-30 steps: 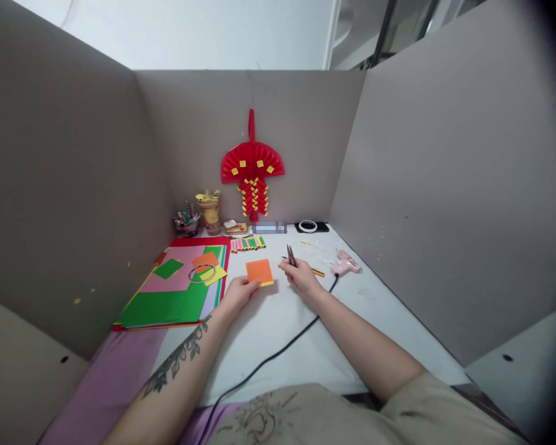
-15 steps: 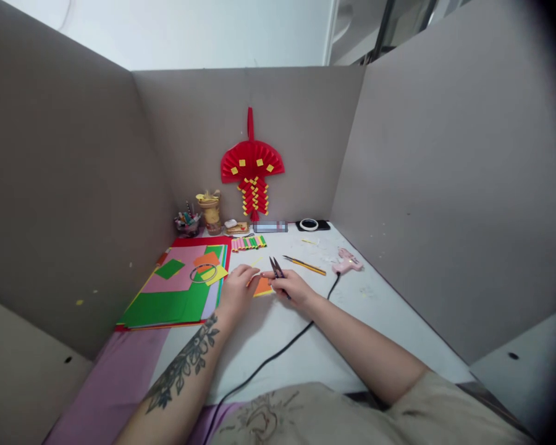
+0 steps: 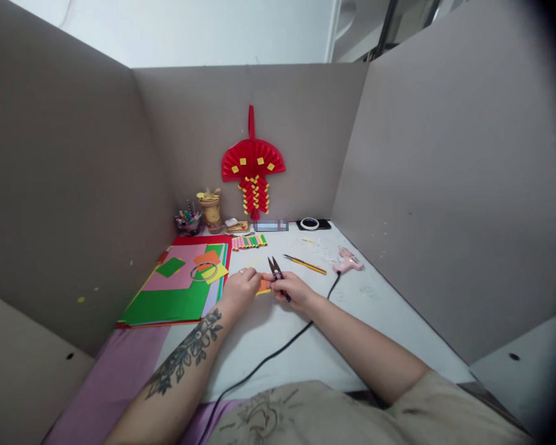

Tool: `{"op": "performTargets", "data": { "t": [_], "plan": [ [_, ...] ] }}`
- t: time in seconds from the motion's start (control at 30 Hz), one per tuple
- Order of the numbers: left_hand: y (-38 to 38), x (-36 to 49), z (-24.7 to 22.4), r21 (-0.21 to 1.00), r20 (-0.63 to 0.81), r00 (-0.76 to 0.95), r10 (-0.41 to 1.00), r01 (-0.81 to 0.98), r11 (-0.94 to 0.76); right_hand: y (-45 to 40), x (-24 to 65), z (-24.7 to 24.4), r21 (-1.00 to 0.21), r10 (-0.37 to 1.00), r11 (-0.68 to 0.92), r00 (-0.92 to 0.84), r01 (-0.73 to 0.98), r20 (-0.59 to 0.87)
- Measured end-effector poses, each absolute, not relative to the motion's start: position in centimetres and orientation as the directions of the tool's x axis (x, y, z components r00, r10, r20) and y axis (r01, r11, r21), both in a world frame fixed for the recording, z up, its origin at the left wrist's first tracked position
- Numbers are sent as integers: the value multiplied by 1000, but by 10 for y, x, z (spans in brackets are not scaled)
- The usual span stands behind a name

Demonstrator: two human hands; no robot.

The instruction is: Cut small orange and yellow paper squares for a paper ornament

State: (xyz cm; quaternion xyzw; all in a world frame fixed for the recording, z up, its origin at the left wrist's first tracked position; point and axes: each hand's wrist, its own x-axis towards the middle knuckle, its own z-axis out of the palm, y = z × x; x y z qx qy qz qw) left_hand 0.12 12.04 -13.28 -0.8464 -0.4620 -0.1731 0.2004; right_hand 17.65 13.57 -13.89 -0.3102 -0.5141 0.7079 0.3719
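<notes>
My right hand (image 3: 294, 290) is closed around small dark scissors (image 3: 276, 273), whose blades point up and away from me. An orange paper piece (image 3: 263, 286) with a yellow edge shows between my hands, partly hidden by the fingers. My left hand (image 3: 241, 289) is bent over the left side of this paper, its fingertips pressed together and touching the fingertips of my right hand. Whether the left fingers pinch something small cannot be made out. Just beyond lies a row of pink, green and yellow paper rolls (image 3: 250, 242).
Coloured paper sheets (image 3: 167, 307) are stacked at the left. A yellow pencil (image 3: 308, 265) and a pink glue gun (image 3: 347, 262) lie to the right; its black cable (image 3: 278, 353) crosses the table's front. A red fan decoration (image 3: 253, 161) hangs on the back panel.
My left hand has moved slightly right, its fingers drawn in against my right fingertips, covering more of the orange paper. The scissors have tilted slightly left.
</notes>
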Motion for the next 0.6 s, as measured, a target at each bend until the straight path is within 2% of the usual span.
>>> {"op": "performTargets", "data": {
  "t": [0.2, 0.43, 0.6],
  "plan": [
    [121, 2, -133, -141, 454, 498, 739, 859, -492, 137, 175, -141, -945, 849, -252, -516, -208, -113],
    [121, 0, -137, -6, 475, 444, 760, 865, -501, 140, 176, -145, -940, 843, -253, -528, -227, -100],
    [122, 1, -140, 5, 485, 438, 757, 864, -503, 139, 176, -145, -941, 837, -255, -538, -224, -99]
  ]
}}
